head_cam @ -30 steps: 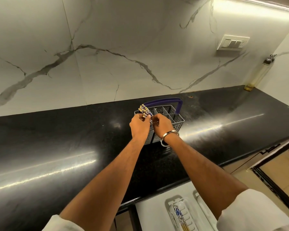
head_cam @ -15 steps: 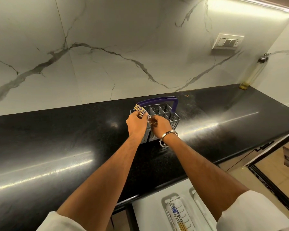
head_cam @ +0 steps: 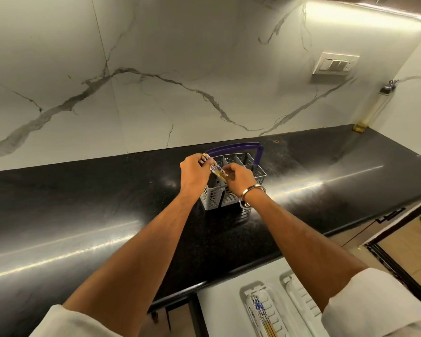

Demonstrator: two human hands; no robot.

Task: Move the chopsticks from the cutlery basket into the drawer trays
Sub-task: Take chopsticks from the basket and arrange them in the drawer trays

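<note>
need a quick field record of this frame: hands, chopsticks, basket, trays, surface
left hand: closed around a bunch of chopsticks, over the basket's left end
right hand: fingers at the lower part of the same bunch; steel bangle on the wrist
cutlery basket: grey, purple handle, upright on the black countertop; visible compartments look empty
left drawer tray: white, already holds chopsticks
right drawer tray: white, partly hidden by the right arm; contents cannot be told
wall: marble, switch plate at upper right

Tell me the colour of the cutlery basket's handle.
Purple, arching over the grey cutlery basket; the handle shows clearly in the head view.
</note>
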